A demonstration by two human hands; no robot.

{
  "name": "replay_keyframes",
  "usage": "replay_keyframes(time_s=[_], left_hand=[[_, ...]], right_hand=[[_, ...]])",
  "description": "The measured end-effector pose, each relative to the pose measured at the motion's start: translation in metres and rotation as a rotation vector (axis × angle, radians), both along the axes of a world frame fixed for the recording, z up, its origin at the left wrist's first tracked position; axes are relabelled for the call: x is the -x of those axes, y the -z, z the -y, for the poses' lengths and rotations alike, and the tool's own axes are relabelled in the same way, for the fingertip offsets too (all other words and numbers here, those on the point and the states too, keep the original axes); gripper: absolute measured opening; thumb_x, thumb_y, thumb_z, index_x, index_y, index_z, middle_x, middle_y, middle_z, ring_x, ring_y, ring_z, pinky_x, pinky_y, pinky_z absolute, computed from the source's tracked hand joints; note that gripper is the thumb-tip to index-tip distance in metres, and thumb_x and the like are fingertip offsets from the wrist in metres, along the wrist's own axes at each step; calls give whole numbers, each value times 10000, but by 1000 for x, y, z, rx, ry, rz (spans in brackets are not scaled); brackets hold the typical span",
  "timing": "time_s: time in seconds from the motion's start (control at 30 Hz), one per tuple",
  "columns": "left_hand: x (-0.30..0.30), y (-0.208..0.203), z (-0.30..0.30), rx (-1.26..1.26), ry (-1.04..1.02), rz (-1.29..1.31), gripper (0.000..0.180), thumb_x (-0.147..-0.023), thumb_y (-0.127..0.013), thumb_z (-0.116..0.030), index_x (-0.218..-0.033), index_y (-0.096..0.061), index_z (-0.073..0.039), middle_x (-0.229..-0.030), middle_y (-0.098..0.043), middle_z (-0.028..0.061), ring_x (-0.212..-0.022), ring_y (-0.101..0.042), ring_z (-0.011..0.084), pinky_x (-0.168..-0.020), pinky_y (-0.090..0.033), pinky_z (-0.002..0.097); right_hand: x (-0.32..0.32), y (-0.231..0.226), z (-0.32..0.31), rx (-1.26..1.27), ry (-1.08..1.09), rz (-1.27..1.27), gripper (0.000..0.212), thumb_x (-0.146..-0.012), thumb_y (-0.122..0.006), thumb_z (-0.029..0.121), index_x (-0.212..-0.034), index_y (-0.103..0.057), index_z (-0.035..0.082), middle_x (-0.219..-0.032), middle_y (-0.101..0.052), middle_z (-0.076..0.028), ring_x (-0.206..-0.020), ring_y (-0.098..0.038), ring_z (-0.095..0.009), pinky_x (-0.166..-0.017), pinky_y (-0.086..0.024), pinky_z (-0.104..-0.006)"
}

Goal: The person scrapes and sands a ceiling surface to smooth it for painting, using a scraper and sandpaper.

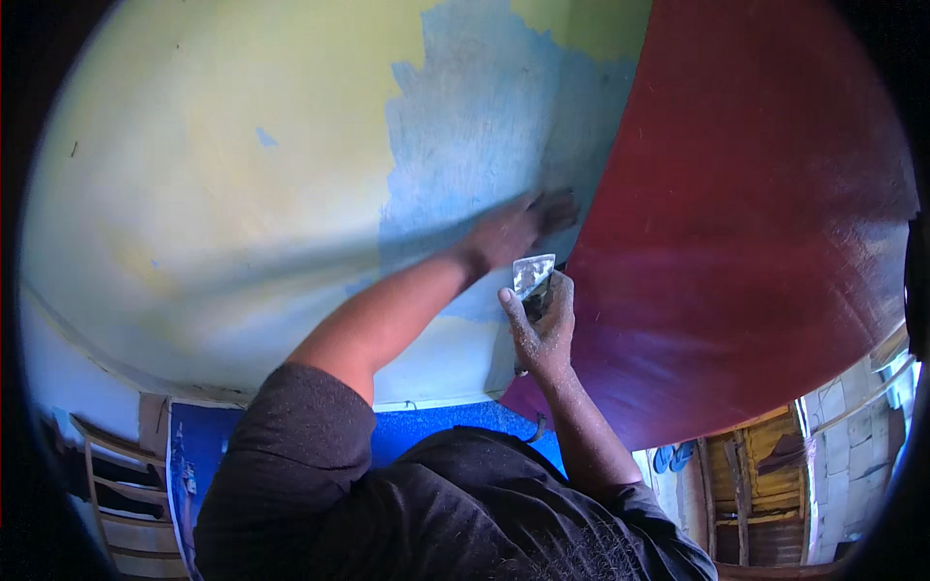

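My right hand (548, 324) is closed around a putty knife (532, 275), its flat metal blade pointing up and smeared with pale residue. Light dust covers this hand and forearm. Stretched across to the right, my left hand (509, 232) is at the wall, its fingers dark and blurred by motion. Whether they hold anything cannot be made out. In front of me the wall (242, 194) has pale yellow paint, with a large ragged patch of bluish surface (465, 126) showing around and above my hands.
A dark red surface (736, 213) meets the painted wall just right of my hands. Below the wall lies a bright blue surface (426, 423). A shelf rack (121, 484) stands at lower left. Blue sandals (673, 456) and wooden boards (756, 474) are at lower right.
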State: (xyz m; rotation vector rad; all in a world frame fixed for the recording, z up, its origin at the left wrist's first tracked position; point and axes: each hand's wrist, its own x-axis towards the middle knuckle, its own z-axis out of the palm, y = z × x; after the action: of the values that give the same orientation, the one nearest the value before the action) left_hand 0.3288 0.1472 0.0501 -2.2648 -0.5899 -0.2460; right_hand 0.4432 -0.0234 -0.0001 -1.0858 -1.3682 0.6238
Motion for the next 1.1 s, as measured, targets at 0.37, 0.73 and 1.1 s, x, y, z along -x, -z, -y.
replay_keyframes(time_s=[0.37,0.73,1.1], left_hand=[[109,81,113,207,-285,326,747,-1016,-682,-379,-1716,-428,-328,-1777,-412,-49,-1647,-350,190,-1333,-239,518],[178,-135,103,-279,-406,653,926,-948,-764,-554,-1742,-361,-301,-1810,-338,11,-1667,-308,253,-1264,-228,688],[185,-177,82,-468,-470,894,1025,-984,-657,-718,-1767,-321,-148,-1843,-251,141,-1696,-220,354,-1314,-84,689]], right_hand=[[7,-44,19,18,3,262,914,-1076,-751,366,-1714,-240,-43,-1459,-635,-369,-1313,-697,-450,-1087,-554,-495],[79,-173,-32,-473,100,338,691,-1084,-680,144,-1668,-329,32,-1474,-582,-367,-1302,-646,-547,-1050,-555,-574],[110,-225,-52,-420,160,355,573,-1081,-720,217,-1620,-542,142,-1236,-683,-314,-1070,-751,-489,-918,-609,-545]])
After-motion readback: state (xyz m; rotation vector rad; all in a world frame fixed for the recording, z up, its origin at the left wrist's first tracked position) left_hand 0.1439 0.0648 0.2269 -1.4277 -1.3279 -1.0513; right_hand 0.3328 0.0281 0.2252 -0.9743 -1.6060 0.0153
